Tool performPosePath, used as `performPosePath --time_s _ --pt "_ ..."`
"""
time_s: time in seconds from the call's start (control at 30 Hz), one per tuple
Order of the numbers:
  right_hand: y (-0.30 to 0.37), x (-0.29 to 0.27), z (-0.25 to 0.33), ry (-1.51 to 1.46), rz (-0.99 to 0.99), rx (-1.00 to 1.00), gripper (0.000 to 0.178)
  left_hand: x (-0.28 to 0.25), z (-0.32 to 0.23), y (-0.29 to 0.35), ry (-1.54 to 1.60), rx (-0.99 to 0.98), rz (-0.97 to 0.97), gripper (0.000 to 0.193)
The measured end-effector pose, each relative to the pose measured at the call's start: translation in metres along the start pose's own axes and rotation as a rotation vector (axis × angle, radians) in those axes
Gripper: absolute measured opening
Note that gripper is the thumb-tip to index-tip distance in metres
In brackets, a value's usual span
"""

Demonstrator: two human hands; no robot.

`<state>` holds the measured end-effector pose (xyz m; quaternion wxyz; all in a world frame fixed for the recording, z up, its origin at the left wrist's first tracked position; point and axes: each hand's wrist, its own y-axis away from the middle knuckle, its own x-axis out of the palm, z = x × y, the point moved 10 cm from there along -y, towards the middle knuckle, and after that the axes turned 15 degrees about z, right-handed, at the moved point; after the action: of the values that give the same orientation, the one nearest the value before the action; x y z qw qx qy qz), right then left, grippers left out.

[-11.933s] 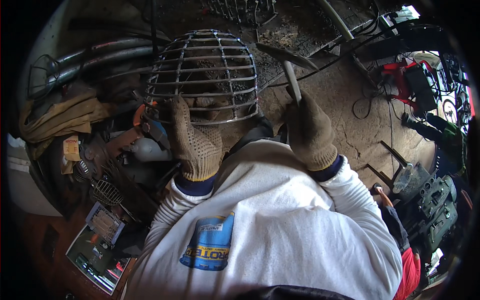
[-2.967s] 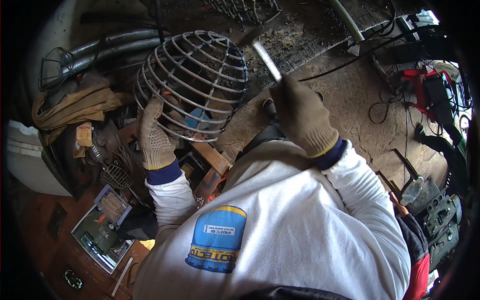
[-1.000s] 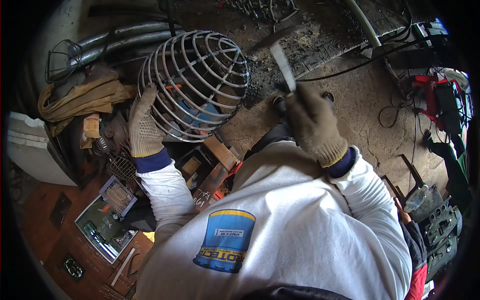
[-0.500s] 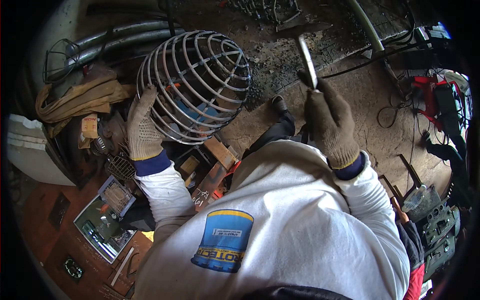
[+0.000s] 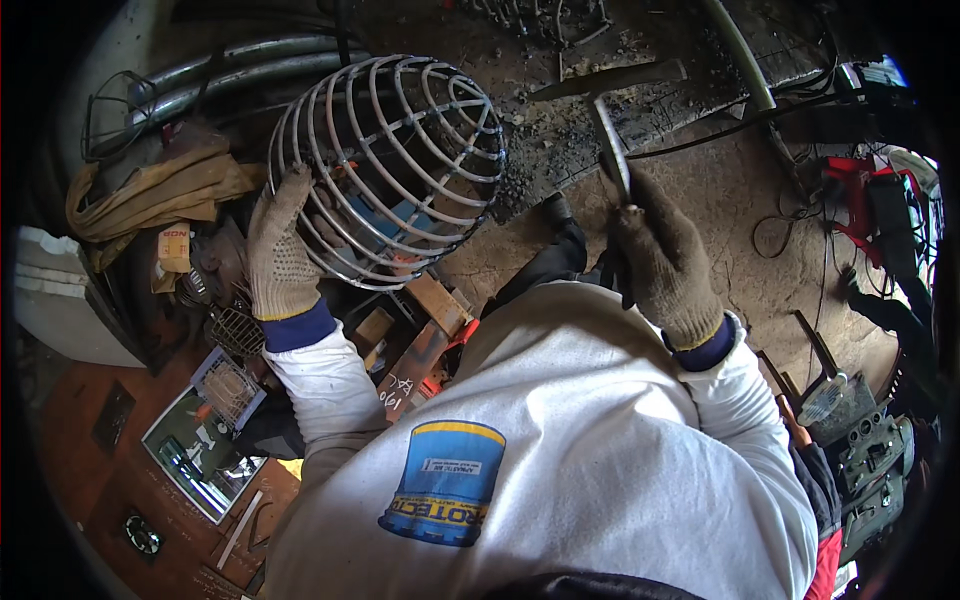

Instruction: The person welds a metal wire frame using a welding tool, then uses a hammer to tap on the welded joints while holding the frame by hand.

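A dome-shaped metal cage (image 5: pixel 413 122) of bent, welded rods is tilted on its side in front of me. My left hand (image 5: pixel 280 240), in a knitted dotted glove, is closed around the rods at the cage's left rim. To the right, my right hand (image 5: pixel 668 255), in a matching glove, grips the handle of a chipping hammer (image 5: pixel 612 150). The hammer's long, narrow head points up and away from me, just right of the cage and apart from it. Some of my right fingers are hidden behind the handle and glove.
A dirty workbench (image 5: pixel 640 110) with grit lies beyond the cage. Metal pipes (image 5: pixel 250 65) and a brown cloth (image 5: pixel 165 190) are at left. Below it stands a reddish table (image 5: pixel 90 470) with a glass-like panel (image 5: pixel 195 460). A red chair-like object (image 5: pixel 850 200) is at far right.
The hammer head has dropped slightly toward me and turned, now showing more of its length. My right hand has lowered a little. The cage and my left hand have barely shifted left.
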<state>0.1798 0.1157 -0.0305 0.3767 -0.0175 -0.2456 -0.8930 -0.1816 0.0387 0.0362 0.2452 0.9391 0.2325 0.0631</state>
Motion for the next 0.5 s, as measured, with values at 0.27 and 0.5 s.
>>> performPosePath --time_s 0.27,0.5 --pt "-0.005 0.01 0.0 -0.209 0.08 -0.04 0.044 0.003 -0.003 0.001 0.023 0.042 0.009 0.045" --pt "-0.009 0.017 -0.014 -0.153 0.084 0.06 0.043 -0.004 0.002 -0.003 0.031 0.017 0.007 0.044"
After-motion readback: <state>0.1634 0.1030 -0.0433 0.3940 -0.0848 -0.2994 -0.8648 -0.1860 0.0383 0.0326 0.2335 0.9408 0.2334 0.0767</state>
